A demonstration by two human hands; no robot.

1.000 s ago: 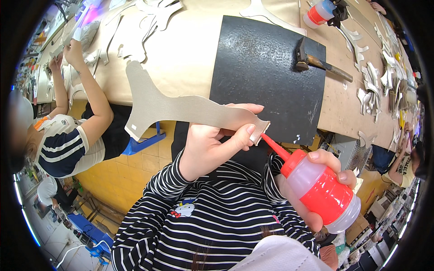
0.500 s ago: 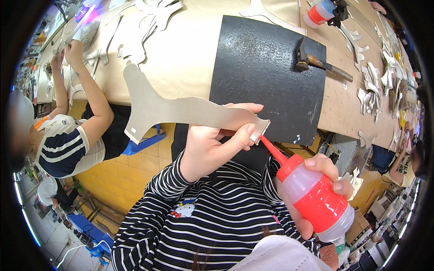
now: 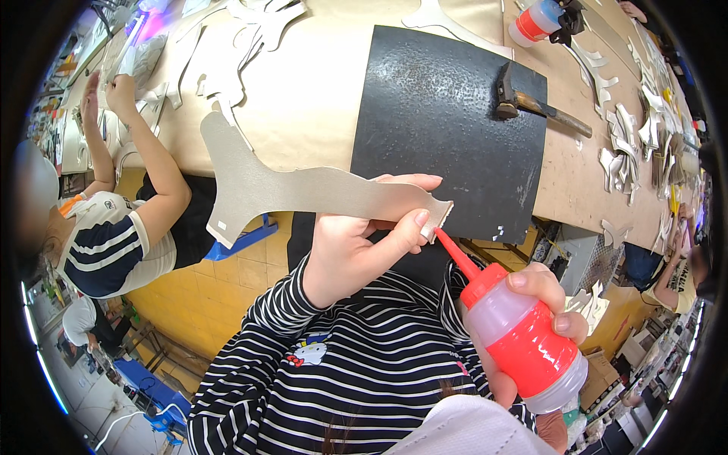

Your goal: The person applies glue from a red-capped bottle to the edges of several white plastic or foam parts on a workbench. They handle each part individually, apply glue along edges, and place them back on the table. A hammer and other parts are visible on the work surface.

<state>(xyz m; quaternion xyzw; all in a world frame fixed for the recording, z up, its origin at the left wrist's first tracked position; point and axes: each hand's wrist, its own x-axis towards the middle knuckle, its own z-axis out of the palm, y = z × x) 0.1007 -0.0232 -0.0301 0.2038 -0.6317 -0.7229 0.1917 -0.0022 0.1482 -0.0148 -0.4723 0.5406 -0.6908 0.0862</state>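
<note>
My left hand (image 3: 356, 250) is closed on the narrow end of a grey-beige leather piece (image 3: 288, 188), thumb on top and fingers beneath. The piece stretches away to the left and forks into two wide arms there. My right hand (image 3: 542, 303) grips a squeeze bottle (image 3: 531, 341) with a red band, a red cap and a long red nozzle. Its nozzle tip is at the edge of the leather's narrow end, beside my left thumb. Whether any liquid is coming out is too small to tell.
A black mat (image 3: 447, 114) lies on the table ahead, with a hammer (image 3: 531, 102) on its right part. Another squeeze bottle (image 3: 535, 23) stands at the far right. Cut pieces (image 3: 626, 152) are heaped on the right. A co-worker (image 3: 125, 235) works at the left.
The bottle in my right hand has shifted slightly left and upward, its nozzle still at the leather's edge. The forked end has swung slightly left. The co-worker's hands have moved apart.
</note>
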